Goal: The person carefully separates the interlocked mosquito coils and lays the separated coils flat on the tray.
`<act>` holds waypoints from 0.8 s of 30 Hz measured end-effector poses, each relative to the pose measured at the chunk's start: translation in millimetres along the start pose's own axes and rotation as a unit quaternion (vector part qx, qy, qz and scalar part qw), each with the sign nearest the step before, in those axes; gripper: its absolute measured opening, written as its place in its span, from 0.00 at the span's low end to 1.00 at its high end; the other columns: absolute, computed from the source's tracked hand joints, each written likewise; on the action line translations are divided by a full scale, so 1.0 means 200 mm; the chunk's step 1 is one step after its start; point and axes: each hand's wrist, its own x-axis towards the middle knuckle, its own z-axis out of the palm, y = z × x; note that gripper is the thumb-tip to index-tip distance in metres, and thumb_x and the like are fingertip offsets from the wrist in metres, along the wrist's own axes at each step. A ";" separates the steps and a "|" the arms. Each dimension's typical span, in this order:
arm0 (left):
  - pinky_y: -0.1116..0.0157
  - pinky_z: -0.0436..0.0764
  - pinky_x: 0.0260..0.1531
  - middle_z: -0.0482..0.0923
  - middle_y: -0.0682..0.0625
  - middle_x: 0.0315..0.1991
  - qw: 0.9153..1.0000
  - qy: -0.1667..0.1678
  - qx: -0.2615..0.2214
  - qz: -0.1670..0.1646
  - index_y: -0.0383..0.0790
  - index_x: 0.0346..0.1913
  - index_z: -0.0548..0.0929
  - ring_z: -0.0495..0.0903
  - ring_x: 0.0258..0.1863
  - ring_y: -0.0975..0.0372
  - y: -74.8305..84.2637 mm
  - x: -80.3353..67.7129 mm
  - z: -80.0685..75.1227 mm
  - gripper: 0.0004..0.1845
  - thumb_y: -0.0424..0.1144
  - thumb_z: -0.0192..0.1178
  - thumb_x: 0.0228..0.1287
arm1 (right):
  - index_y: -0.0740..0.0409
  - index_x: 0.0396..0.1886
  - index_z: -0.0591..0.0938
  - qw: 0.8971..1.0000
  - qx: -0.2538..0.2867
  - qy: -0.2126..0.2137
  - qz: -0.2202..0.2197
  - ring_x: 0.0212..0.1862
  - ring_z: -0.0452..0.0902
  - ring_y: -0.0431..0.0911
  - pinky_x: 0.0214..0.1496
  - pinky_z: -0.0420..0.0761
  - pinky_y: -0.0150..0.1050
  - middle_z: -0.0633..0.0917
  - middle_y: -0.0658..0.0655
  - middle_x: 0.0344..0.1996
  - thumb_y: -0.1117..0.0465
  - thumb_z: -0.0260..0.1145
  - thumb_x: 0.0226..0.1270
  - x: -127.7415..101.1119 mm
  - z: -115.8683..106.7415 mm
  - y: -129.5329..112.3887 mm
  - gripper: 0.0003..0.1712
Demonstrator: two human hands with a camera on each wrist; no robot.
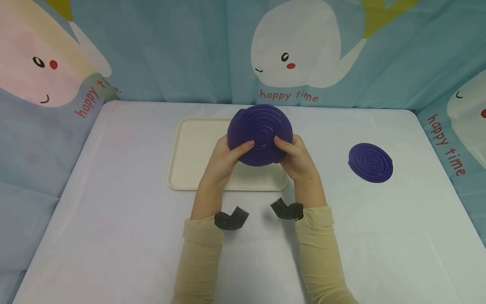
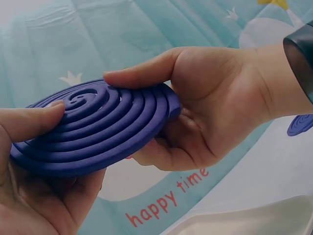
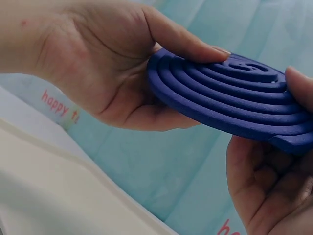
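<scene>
Purple disc (image 1: pixel 262 120), held by left grip (image 1: pixel 223 158), right grip (image 1: pixel 298 159)

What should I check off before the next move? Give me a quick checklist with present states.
1. Left grip secure on the held purple spiral disc: ok, it holds the disc's near left edge.
2. Right grip secure: ok, it holds the near right edge.
3. Held disc clear of the cream tray: ok, the wrist views show it raised.
4. Whole tray surface visible: not ok, the held disc and hands cover part of it in the head view.
5. Second purple disc in hand: not ok, it lies on the white table, right of the tray.
6. Held disc's underside sound: cannot tell, hidden.
</scene>
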 end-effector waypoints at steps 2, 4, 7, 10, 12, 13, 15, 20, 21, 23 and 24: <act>0.60 0.73 0.58 0.72 0.34 0.56 1.000 0.001 0.007 0.010 0.25 0.63 0.66 0.75 0.51 0.57 0.00 0.00 0.00 0.28 0.26 0.57 0.57 | 0.56 0.35 0.86 1.000 0.003 -0.001 0.001 0.35 0.81 0.42 0.42 0.79 0.33 0.85 0.52 0.33 0.53 0.77 0.48 0.00 0.00 0.00 0.16; 0.60 0.71 0.59 0.72 0.35 0.56 1.000 0.000 0.015 0.020 0.26 0.63 0.66 0.74 0.53 0.56 0.00 0.00 -0.01 0.29 0.26 0.58 0.57 | 0.55 0.35 0.86 1.000 0.006 -0.004 0.002 0.36 0.81 0.42 0.43 0.79 0.34 0.85 0.52 0.33 0.52 0.77 0.47 0.00 0.00 0.00 0.17; 0.59 0.69 0.60 0.72 0.36 0.56 0.999 -0.007 0.021 0.032 0.26 0.63 0.67 0.73 0.54 0.55 -0.01 0.00 -0.01 0.29 0.27 0.59 0.56 | 0.55 0.35 0.86 1.000 0.010 -0.007 0.003 0.36 0.80 0.41 0.44 0.78 0.34 0.85 0.51 0.33 0.52 0.77 0.48 0.00 0.00 0.00 0.16; 0.58 0.69 0.60 0.73 0.36 0.55 0.999 -0.012 0.018 0.036 0.25 0.62 0.67 0.73 0.54 0.54 -0.01 0.00 -0.01 0.29 0.27 0.58 0.55 | 0.54 0.35 0.86 1.000 0.009 -0.010 0.007 0.36 0.80 0.41 0.45 0.77 0.35 0.85 0.50 0.33 0.52 0.76 0.48 0.00 0.00 0.00 0.15; 0.59 0.70 0.60 0.74 0.37 0.54 0.999 -0.008 0.017 0.034 0.24 0.61 0.68 0.74 0.53 0.55 -0.01 0.00 -0.01 0.28 0.27 0.58 0.55 | 0.53 0.34 0.87 1.000 0.005 -0.009 0.010 0.36 0.80 0.41 0.45 0.76 0.35 0.85 0.50 0.33 0.52 0.76 0.47 0.01 0.00 0.00 0.15; 0.59 0.70 0.59 0.74 0.37 0.54 0.999 -0.006 0.014 0.033 0.23 0.61 0.68 0.74 0.52 0.56 -0.01 0.00 -0.01 0.28 0.27 0.58 0.55 | 0.53 0.34 0.87 1.000 0.001 -0.006 0.013 0.36 0.80 0.41 0.45 0.76 0.35 0.85 0.50 0.33 0.51 0.77 0.46 0.01 0.00 0.00 0.16; 0.59 0.71 0.59 0.74 0.37 0.53 1.000 -0.001 0.010 0.029 0.23 0.61 0.67 0.74 0.52 0.56 -0.01 0.00 -0.01 0.28 0.26 0.57 0.55 | 0.53 0.34 0.87 1.000 -0.005 0.001 0.019 0.36 0.80 0.41 0.46 0.76 0.35 0.85 0.49 0.32 0.50 0.78 0.44 0.01 0.01 0.00 0.18; 0.59 0.72 0.58 0.74 0.37 0.53 1.000 -0.007 0.000 0.025 0.23 0.61 0.67 0.75 0.51 0.57 -0.01 0.00 0.00 0.29 0.28 0.59 0.54 | 0.53 0.34 0.87 1.000 -0.003 0.008 0.023 0.36 0.81 0.41 0.45 0.77 0.35 0.86 0.50 0.33 0.49 0.78 0.42 0.01 0.00 0.01 0.19; 0.59 0.72 0.58 0.74 0.37 0.53 1.000 -0.009 -0.002 0.025 0.23 0.61 0.67 0.75 0.51 0.57 -0.01 0.00 0.00 0.30 0.29 0.59 0.54 | 0.53 0.34 0.87 1.000 0.000 0.008 0.021 0.36 0.81 0.41 0.45 0.77 0.35 0.86 0.50 0.33 0.49 0.78 0.42 0.01 0.00 0.01 0.19; 0.59 0.73 0.57 0.75 0.39 0.51 1.000 -0.014 -0.005 0.024 0.22 0.60 0.67 0.76 0.50 0.58 -0.02 0.00 -0.01 0.30 0.30 0.60 0.53 | 0.53 0.34 0.87 1.000 0.006 0.009 0.019 0.35 0.81 0.41 0.45 0.77 0.35 0.86 0.50 0.32 0.49 0.78 0.43 0.01 0.00 0.02 0.18; 0.60 0.73 0.56 0.75 0.40 0.51 1.000 -0.016 -0.005 0.023 0.22 0.59 0.67 0.76 0.49 0.59 -0.02 0.00 -0.01 0.30 0.30 0.60 0.52 | 0.53 0.33 0.87 1.000 0.009 0.010 0.018 0.35 0.81 0.41 0.45 0.77 0.35 0.86 0.50 0.32 0.50 0.78 0.43 0.01 0.00 0.02 0.18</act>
